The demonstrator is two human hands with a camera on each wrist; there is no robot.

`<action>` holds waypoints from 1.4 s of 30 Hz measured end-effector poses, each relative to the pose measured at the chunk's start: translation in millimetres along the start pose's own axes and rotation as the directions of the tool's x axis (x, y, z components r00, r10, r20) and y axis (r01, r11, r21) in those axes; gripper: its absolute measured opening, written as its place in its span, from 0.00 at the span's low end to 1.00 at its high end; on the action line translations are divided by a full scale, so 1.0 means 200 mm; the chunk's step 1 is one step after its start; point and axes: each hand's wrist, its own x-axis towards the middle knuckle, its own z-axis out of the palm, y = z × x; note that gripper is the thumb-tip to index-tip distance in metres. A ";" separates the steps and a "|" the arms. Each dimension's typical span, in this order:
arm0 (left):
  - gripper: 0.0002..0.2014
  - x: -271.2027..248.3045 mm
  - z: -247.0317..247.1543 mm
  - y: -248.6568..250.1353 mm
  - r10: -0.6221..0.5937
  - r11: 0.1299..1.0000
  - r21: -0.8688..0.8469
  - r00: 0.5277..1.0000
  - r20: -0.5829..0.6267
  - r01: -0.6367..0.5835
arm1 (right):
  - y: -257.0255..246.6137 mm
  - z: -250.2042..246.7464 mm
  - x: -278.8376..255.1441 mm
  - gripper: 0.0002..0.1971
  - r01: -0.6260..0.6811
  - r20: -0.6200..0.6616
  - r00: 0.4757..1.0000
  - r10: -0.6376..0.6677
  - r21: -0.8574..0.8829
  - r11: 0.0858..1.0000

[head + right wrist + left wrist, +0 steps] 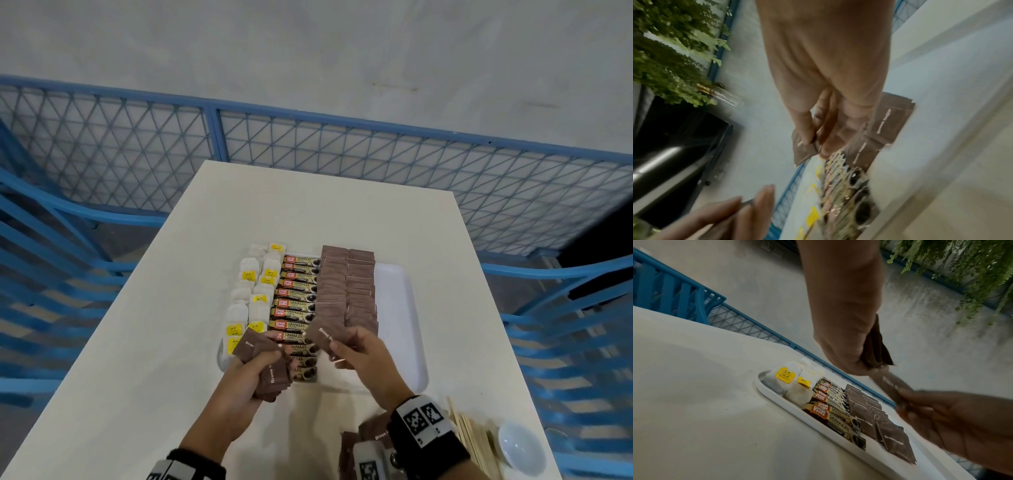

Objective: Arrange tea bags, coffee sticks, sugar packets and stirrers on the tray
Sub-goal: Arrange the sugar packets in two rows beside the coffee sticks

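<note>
**Tray inspection: sugar packets in hand, stirrers off the tray**

One white rectangular plastic tray (400, 308) lay on one white table (154, 342). On it stood two columns of white paper tea bags with yellow tags (255, 291), one column of roughly twelve brown-and-gold coffee sticks (298, 294) and two overlapping columns of flat brown paper sugar packets (346, 284); the packets were too closely lapped to count. The tray's right-hand strip was bare.

The left hand (255, 371) was curled round a small stack of brown sugar packets (270, 366) above the tray's near edge. The right hand (363, 353) pinched a single brown sugar packet (323, 337) between thumb and fingers, just over the near end of the sugar columns.

A loose heap of brown packets (370, 435) lay on the table by the right wrist. A bundle of pale wooden stirrers (472, 442) and one small white bowl (520, 448) sat near the table's right corner, off the tray.

The left wrist view alone showed "Brown Sugar" lettering clearly and dark tea inside the bags. The right wrist view was blurred; green hanging foliage (674, 48) appeared there, out of the head camera's sight.
</note>
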 end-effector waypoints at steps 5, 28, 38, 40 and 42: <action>0.14 -0.01 0.00 0.03 -0.025 0.999 -0.042 0.999 0.024 0.026 | 0.05 -0.10 0.09 0.09 -0.002 -0.176 0.982 -0.073 -0.392 0.920; 0.10 -0.02 0.02 0.01 -0.010 0.967 0.255 1.000 -0.018 0.014 | 0.13 -0.05 0.20 0.13 0.031 -0.198 0.964 -0.177 -0.576 0.817; 0.08 -0.01 0.03 0.00 0.063 0.974 0.221 0.996 -0.056 -0.049 | -0.06 0.11 0.02 0.16 0.128 0.199 0.978 -0.063 -0.335 0.934; 0.10 -0.01 0.02 0.00 0.066 0.972 0.230 0.997 -0.038 -0.056 | -0.09 0.12 -0.01 0.14 0.076 0.312 0.950 -0.008 -0.209 0.975; 0.10 -0.01 0.02 -0.01 0.070 0.969 0.238 0.997 -0.026 -0.062 | -0.10 0.13 -0.02 0.05 0.047 0.371 0.929 0.005 -0.131 0.990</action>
